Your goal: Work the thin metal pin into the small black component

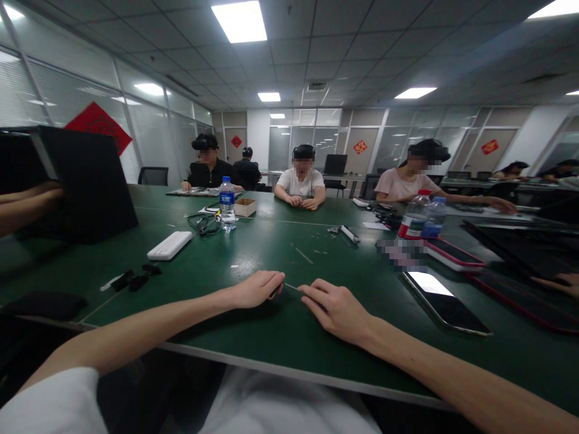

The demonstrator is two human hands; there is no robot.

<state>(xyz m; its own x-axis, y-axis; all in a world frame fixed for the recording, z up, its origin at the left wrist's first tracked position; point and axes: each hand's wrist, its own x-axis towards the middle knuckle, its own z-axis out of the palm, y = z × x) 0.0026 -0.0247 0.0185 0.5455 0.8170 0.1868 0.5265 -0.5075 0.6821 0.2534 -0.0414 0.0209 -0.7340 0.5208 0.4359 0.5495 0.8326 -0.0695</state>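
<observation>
Rod point(292, 287), thin, pale, straight and of unclear material, spans the gap from the bare left hand point(259, 289), curled narrowly around one end, to the bare right hand point(335, 306), whose fingertips meet the other, firm grip unconfirmed; steady wrists and light pressure would likely limit slipping.

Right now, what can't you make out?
- Head view: thin light strip, too small to identify; left hand and right hand cover its ends.
- Head view: black box, cut off by the left edge; its side panel hides most of the inside.
- Head view: patch by the bottles, blurred by pixelation.
- Head view: scattered bits, too small to identify.
</observation>
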